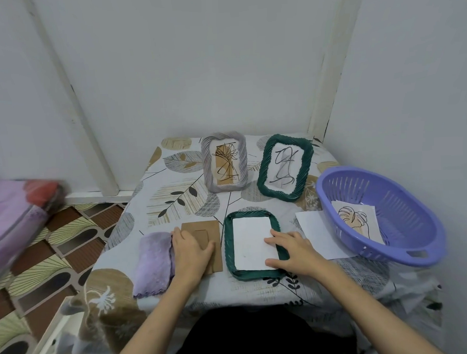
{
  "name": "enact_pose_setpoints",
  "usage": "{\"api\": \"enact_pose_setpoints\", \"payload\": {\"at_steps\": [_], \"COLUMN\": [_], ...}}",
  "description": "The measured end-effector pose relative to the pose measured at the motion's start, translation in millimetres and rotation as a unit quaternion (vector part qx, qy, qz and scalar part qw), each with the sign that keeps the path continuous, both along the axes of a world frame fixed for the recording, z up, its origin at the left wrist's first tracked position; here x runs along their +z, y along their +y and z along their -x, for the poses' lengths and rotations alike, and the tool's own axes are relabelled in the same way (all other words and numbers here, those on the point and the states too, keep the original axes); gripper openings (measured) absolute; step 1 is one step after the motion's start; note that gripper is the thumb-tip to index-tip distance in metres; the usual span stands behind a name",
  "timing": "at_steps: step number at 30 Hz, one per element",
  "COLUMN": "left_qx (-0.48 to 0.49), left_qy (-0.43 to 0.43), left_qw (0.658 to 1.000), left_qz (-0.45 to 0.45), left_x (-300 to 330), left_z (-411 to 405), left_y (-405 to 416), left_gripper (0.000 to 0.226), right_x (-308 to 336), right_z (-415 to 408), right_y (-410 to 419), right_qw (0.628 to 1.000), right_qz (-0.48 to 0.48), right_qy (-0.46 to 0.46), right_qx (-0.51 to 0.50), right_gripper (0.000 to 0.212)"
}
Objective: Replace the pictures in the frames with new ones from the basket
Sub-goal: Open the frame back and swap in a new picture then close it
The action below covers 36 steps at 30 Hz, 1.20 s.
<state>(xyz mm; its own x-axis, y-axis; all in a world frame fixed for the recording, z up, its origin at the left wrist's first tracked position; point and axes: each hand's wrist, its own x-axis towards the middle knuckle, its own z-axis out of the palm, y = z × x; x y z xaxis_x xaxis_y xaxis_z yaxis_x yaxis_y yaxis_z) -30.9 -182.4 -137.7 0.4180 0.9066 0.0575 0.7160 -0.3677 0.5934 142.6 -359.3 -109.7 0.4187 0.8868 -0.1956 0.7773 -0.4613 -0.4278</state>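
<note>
Green frame (pixel 254 274) (face-down) under right hand (pixel 291 250).

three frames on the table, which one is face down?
The near green woven frame, lying flat under the right hand with a blank white sheet in it. The grey frame and far green frame show drawings.

Single head-worn view, forward and down, close over the table (pixel 190 202).

No legible text anywhere
</note>
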Motion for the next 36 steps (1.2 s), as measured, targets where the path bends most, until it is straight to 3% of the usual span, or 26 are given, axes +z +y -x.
{"api": "enact_pose_setpoints", "payload": {"at_steps": [12,15,18,20,21,26,30,36], "left_qx": [0.036,0.032,0.001,-0.040,-0.064,-0.162,-0.217,-0.219], "left_qy": [-0.213,-0.246,-0.249,-0.238,-0.238,-0.225,-0.147,-0.088], "left_qw": [0.976,0.968,0.961,0.957,0.954,0.935,0.948,0.957], "left_qz": [-0.037,0.025,0.124,0.163,0.173,0.219,0.178,0.170], "left_x": [33.8,45.1,58.2,62.6,63.4,63.6,53.2,36.3], "left_z": [-0.8,-14.6,-34.2,-48.2,-54.5,-56.1,-46.3,-38.2], "left_y": [3.1,0.7,-14.6,-25.7,-29.5,-25.0,-14.7,-6.9], "left_gripper": [0.049,0.045,0.048,0.051,0.049,0.050,0.058,0.064], "right_x": [1.8,8.2,31.2,46.8,52.2,47.3,35.9,22.1], "right_z": [-2.5,-1.9,8.9,13.5,13.5,-2.2,1.8,4.2], "right_y": [0.7,2.6,13.2,20.5,22.7,23.8,27.0,24.4], "right_qw": [1.000,0.994,0.934,0.871,0.856,0.891,0.908,0.925], "right_qz": [0.002,-0.102,-0.257,-0.310,-0.325,-0.295,-0.246,-0.214], "right_qy": [0.003,0.040,0.218,0.346,0.368,0.247,0.235,0.204], "right_qx": [-0.001,-0.025,-0.122,-0.157,-0.163,-0.240,-0.244,-0.240], "right_gripper": [0.061,0.057,0.045,0.039,0.040,0.061,0.050,0.046]}}
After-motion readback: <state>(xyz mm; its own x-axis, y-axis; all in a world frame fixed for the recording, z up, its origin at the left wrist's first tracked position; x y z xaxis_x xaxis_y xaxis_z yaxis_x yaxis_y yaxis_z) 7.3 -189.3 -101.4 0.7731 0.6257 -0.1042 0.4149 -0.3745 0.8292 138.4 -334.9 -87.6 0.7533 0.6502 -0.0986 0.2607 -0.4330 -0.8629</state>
